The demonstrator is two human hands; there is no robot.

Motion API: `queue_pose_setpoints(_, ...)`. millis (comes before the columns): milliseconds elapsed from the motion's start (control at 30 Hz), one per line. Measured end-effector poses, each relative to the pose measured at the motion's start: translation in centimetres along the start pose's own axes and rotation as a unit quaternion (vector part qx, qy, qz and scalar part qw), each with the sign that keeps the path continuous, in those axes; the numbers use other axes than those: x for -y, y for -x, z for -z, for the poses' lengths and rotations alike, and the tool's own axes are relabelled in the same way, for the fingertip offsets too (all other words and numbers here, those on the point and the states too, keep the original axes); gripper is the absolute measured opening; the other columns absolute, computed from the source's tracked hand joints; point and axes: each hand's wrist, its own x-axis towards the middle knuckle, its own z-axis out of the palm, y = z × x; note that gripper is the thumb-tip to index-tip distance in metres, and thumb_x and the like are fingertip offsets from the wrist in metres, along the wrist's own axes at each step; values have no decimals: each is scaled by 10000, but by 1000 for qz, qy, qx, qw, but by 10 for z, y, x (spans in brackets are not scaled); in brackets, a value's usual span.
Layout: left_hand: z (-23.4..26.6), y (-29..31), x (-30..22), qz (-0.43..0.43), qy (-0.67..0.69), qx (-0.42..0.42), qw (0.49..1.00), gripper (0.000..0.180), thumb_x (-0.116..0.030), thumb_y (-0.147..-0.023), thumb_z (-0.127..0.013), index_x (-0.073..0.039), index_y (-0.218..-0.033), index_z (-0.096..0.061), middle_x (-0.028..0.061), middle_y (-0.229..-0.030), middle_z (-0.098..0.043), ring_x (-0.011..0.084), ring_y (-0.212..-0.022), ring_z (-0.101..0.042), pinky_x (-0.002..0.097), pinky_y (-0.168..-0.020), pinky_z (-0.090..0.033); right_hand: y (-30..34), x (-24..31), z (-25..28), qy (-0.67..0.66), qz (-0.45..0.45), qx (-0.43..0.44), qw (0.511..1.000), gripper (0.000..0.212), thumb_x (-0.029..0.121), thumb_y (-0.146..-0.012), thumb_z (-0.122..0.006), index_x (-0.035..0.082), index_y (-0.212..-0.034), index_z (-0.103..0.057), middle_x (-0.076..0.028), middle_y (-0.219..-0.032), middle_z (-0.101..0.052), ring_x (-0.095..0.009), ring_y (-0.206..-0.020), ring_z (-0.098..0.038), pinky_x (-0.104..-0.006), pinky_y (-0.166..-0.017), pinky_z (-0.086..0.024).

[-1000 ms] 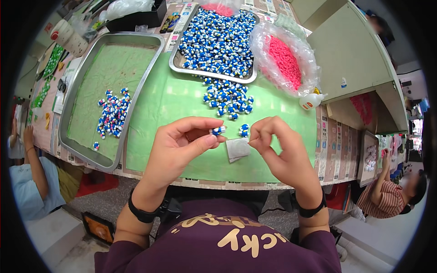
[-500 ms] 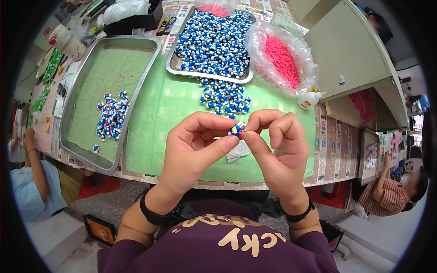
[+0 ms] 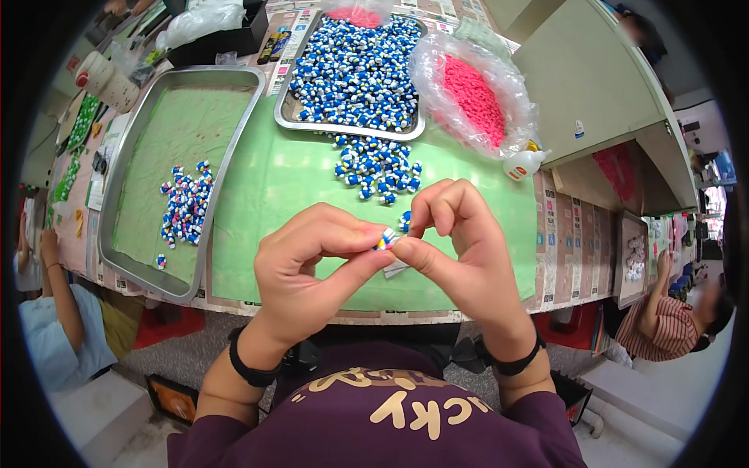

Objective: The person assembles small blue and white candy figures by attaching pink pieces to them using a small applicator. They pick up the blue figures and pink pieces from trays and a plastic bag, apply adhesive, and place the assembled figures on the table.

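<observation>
Between the thumb and forefinger of my left hand (image 3: 312,269) is a small blue and white figurine (image 3: 386,239) with a touch of yellow. My right hand (image 3: 466,253) meets it from the other side, its thumb tip pressed to the figurine and its forefinger curled close by. Any small part between the right fingertips is too small to make out. Just behind the fingertips, another blue figurine (image 3: 405,221) lies on the green mat (image 3: 304,171). A white paper piece (image 3: 395,269) is partly covered by my hands. Beyond them is a loose pile of similar figurines (image 3: 378,168).
A metal tray (image 3: 285,117) heaped with blue and white figurines stands at the back. Left is a green-lined tray (image 3: 140,156) with figurines showing pink. A plastic bag (image 3: 511,93) of pink pieces, a white bottle (image 3: 524,164) and a cabinet (image 3: 601,86) stand right. Other people work at both sides.
Both hands and the figurine have shifted slightly left and nearer me. The figurine has been turned, with more yellow showing. A figurine on the mat behind the fingers now shows.
</observation>
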Motion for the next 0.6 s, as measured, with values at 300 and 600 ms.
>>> queue_pose_setpoints(300,135,32,19,20,-267,-283,921,175,73,-825,-687,-13,-962,-623,55,-926,-636,96,-820,-596,211,-712,-498,25,-38,93,316,-73,-55,944,149,-65,-812,-616,15,-844,-495,-47,-801,-577,-157,-752,-582,-287,-729,-480)
queue_pose_setpoints(600,165,27,12,169,-503,-239,813,260,-129,-887,-689,-2,-1107,-629,45,-1025,-630,93,-815,-589,236,-619,-481,30,-53,86,400,-30,-14,916,125,-63,-799,-585,12,-845,-496,-137,-801,-561,-310,-768,-585,-373,-677,-474)
